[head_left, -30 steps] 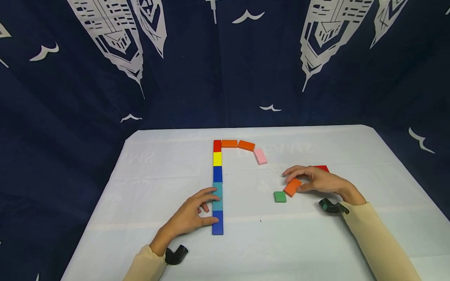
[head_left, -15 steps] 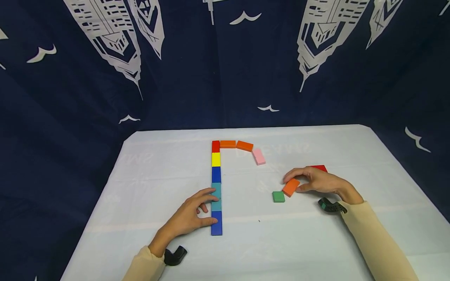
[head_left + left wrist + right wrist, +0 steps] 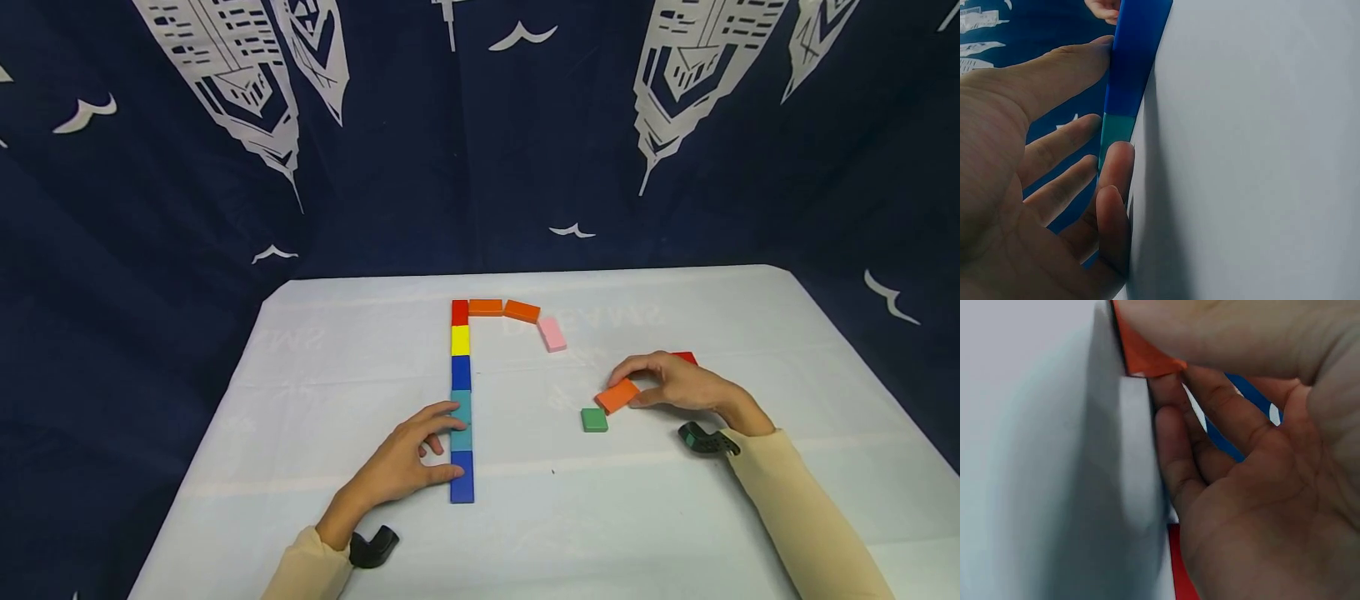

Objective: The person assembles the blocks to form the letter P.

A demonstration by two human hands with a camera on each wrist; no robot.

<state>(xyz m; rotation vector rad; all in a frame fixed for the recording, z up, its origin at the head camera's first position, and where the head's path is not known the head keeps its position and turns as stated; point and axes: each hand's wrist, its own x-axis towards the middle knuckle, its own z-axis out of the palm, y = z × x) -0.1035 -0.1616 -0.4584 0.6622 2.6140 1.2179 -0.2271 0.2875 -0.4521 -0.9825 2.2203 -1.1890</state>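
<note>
Right hand [image 3: 675, 383] pinches the flat, orange, plastic-looking block [image 3: 617, 397], likely light, stiff, best edge-held; your left hand [image 3: 397, 460], half-spread, grips nothing!

Right of the green block [image 3: 595, 420], the right hand [image 3: 678, 385] partly hides a red piece [image 3: 687, 358]; left and nearer, 1 speck [image 3: 553, 472] is too small to identify.

Left of the block row [image 3: 461, 375] is the left hand [image 3: 412, 446]; well right of the row, another block [image 3: 617, 397] in the right hand [image 3: 678, 385].
</note>
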